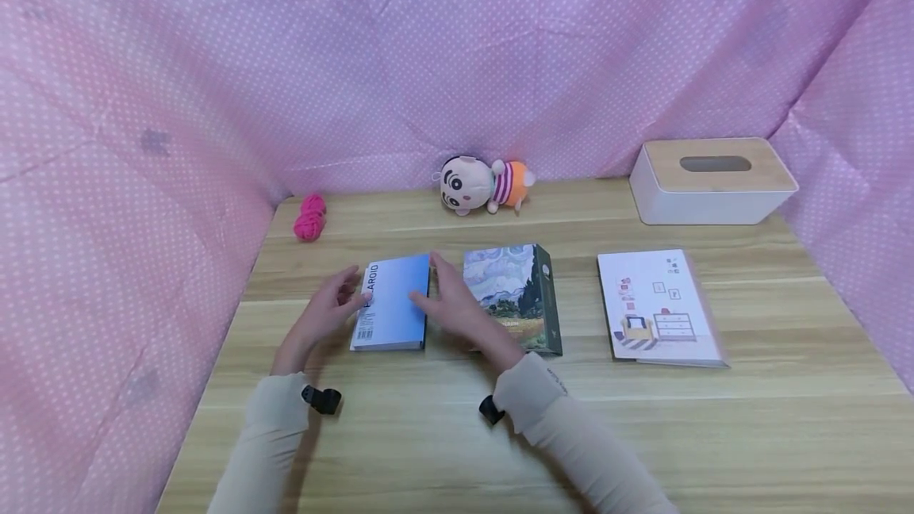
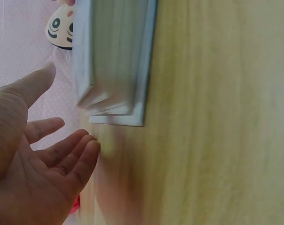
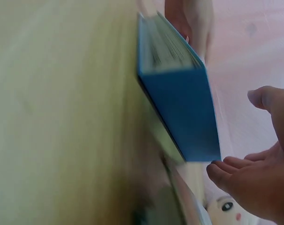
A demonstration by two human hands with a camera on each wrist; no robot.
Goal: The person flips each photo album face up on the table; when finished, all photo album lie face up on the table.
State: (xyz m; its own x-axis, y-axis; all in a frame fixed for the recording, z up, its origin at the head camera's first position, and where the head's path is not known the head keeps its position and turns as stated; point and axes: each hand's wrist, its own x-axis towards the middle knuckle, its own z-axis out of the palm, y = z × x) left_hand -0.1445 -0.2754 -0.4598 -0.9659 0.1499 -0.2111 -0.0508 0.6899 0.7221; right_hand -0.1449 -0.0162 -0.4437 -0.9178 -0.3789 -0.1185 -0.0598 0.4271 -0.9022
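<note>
A blue-and-white photo album [image 1: 396,312] marked "POLAROID" lies on the wooden table between the two hands. My left hand [image 1: 330,312] is at its white left edge, thumb stretched toward the cover; in the left wrist view the fingers [image 2: 69,157] are loosely bent and apart from the page ends. Beside the blue spine [image 3: 181,112] is my right hand [image 1: 457,300], thumb over the cover's right side in the head view. Its fingertips [image 3: 219,171] come right up to the spine's corner. Partly under the right forearm lies an album with a landscape painting [image 1: 500,284].
Farther right lies a white album [image 1: 653,331] with furniture drawings. At the back are a pink yarn bundle [image 1: 310,220], a plush doll [image 1: 467,185] and a tissue box [image 1: 707,205] with a wooden lid. Pink dotted cloth [image 1: 457,46] hangs around the table.
</note>
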